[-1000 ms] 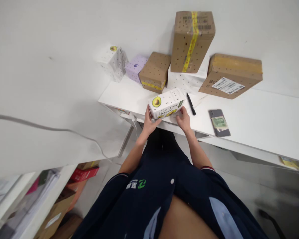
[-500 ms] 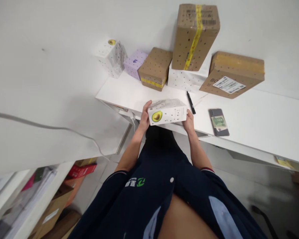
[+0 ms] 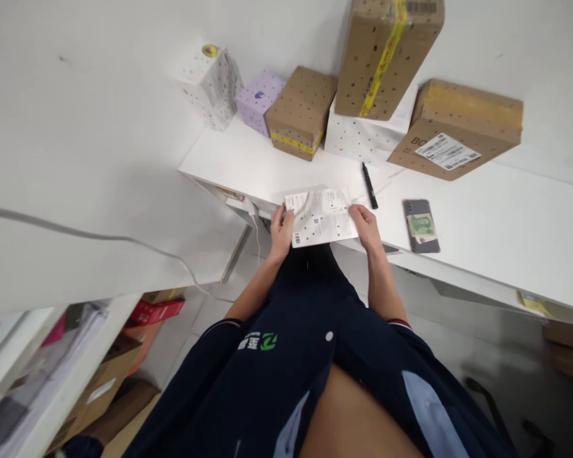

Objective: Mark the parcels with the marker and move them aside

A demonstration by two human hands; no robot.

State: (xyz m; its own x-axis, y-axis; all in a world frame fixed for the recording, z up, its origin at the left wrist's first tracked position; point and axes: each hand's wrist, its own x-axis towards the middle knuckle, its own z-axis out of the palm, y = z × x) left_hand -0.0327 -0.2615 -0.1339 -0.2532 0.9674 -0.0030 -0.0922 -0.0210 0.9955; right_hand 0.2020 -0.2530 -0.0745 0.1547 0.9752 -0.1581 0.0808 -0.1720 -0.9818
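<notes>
Both my hands hold a white carton [image 3: 322,219] at the front edge of the white desk [image 3: 496,222]. Its upturned face carries small print, a barcode and a square code. My left hand [image 3: 281,230] grips the left end, thumb on top. At the opposite end my right hand [image 3: 365,226] has its fingers closed on the side. The fingers beneath the carton are hidden. Just beyond the right hand lies a black marker pen [image 3: 369,186]. Farther right rests a phone [image 3: 420,219] with a green banknote in its clear case.
Along the wall stand a white avocado box [image 3: 210,89], a purple box [image 3: 260,102], a brown carton [image 3: 303,114], a tall taped carton [image 3: 386,63] on a white box [image 3: 363,137], and a labelled carton [image 3: 458,130]. A grey cable [image 3: 100,236] crosses on the left.
The white carton has been turned in my hands: the avocado side faced me before, and now the printed side with the codes faces up. My view has shifted slightly.
</notes>
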